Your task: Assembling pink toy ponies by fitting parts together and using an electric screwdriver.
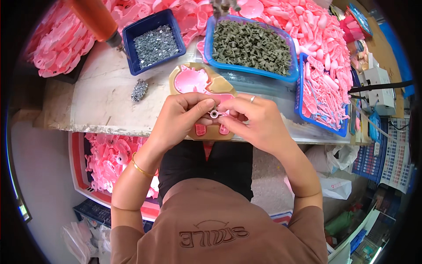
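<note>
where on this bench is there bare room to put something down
The widest bare patch is the pale benchtop left of the tan jig, bordered by the dark blue screw bin above and a small screw pile. Crowded: the grey-parts tray, the pink-parts bin and both hands, left hand and right hand, over the jig.

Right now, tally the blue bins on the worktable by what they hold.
Blue bin of small silver screws: 1
Blue bin of grey-green plastic parts: 1
Blue bin of pink plastic parts: 1
Total: 3 blue bins
</note>
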Demonstrator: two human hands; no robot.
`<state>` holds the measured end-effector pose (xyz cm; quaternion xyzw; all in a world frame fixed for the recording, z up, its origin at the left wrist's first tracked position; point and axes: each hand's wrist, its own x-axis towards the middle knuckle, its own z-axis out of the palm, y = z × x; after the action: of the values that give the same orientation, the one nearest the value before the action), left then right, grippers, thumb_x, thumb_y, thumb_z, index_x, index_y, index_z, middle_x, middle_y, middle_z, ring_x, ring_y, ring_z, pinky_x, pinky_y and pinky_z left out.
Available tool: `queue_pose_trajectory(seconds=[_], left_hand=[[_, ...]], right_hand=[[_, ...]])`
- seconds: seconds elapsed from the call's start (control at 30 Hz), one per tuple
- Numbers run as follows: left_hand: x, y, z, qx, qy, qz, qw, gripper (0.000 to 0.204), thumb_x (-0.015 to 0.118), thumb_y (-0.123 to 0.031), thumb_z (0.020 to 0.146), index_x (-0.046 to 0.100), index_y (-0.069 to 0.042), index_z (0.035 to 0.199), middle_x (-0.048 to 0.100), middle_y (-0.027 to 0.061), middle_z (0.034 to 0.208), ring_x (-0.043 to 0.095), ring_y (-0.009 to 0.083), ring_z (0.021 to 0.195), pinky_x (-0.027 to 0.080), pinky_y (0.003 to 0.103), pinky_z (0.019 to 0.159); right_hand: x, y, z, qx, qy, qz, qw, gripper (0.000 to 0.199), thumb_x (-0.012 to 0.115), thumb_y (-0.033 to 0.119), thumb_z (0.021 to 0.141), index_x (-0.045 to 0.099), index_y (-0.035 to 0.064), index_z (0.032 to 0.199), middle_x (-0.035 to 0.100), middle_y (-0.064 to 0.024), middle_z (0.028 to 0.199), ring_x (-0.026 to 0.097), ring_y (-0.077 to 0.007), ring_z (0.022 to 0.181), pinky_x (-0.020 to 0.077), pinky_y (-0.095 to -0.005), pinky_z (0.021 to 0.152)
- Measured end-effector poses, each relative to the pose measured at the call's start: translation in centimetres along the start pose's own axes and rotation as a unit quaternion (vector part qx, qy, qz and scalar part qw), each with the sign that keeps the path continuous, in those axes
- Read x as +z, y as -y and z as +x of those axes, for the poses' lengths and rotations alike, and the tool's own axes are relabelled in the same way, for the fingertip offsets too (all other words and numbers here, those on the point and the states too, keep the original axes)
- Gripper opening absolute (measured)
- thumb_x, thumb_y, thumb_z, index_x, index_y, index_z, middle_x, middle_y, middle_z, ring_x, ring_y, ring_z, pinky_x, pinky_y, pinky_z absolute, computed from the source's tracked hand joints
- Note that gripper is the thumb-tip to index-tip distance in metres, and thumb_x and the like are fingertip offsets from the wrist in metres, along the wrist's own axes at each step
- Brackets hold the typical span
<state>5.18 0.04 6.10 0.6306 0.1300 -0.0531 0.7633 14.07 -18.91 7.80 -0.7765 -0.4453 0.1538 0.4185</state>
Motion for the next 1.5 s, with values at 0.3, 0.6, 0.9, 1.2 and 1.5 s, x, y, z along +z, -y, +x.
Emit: queue_pose_trajectory(seconds=[0.3,0.6,0.9,1.2,1.5], left_hand=[[-3.7,0.3,-1.4,0.131,-0.202,0.216,0.946,0.024,0.056,-0.016,0.101,0.069,0.001,0.112,0.072,0.0063,0.095,0.066,0.0082,0.074,0.051,0.023,0.061],[-4.0,2.1,-2.3,0.292,-0.188,0.446,0.825,0.016,0.069,-0.009,0.087,0.072,-0.006,0.103,0.072,0.0096,0.093,0.064,0.0265,0.081,0.053,0.034,0.072],[-3.8,3.7,-2.0,0.351,-0.030,0.618,0.703,0.029,0.071,-0.028,0.083,0.064,-0.012,0.106,0.058,0.0060,0.121,0.052,0.0287,0.121,0.041,0.045,0.106],[-3.6,3.9,-2.1,0.333,-0.031,0.599,0.728,0.030,0.073,-0.025,0.082,0.065,-0.012,0.108,0.057,0.0069,0.124,0.050,0.0304,0.124,0.038,0.049,0.108],[-3.2,4.0,-1.8,0.320,-0.034,0.604,0.729,0.030,0.073,-0.023,0.082,0.066,-0.013,0.110,0.057,0.0069,0.125,0.049,0.0312,0.125,0.037,0.050,0.109]], right_hand=[[3.1,-1.4,3.2,-0.118,-0.035,-0.185,0.975,0.015,0.072,0.015,0.079,0.068,0.0075,0.092,0.061,-0.0059,0.081,0.063,-0.0256,0.077,0.0498,-0.0369,0.065],[4.4,-2.1,3.9,-0.075,0.024,-0.205,0.976,0.013,0.070,0.015,0.077,0.066,0.0053,0.084,0.064,-0.0092,0.084,0.064,-0.0297,0.081,0.0502,-0.0429,0.069],[3.7,-1.8,3.8,-0.056,0.044,-0.181,0.981,0.012,0.068,0.013,0.078,0.067,0.0067,0.088,0.063,-0.0093,0.088,0.063,-0.0327,0.082,0.0506,-0.0432,0.069],[2.1,-2.3,0.8,-0.017,-0.016,-0.236,0.971,0.014,0.073,0.018,0.079,0.064,0.0087,0.084,0.055,-0.0047,0.081,0.062,-0.0238,0.075,0.0498,-0.0371,0.063],[1.9,-3.1,0.7,-0.017,-0.047,-0.252,0.966,0.014,0.071,0.019,0.079,0.064,0.0078,0.074,0.059,-0.0045,0.080,0.064,-0.0236,0.079,0.0526,-0.0390,0.063]])
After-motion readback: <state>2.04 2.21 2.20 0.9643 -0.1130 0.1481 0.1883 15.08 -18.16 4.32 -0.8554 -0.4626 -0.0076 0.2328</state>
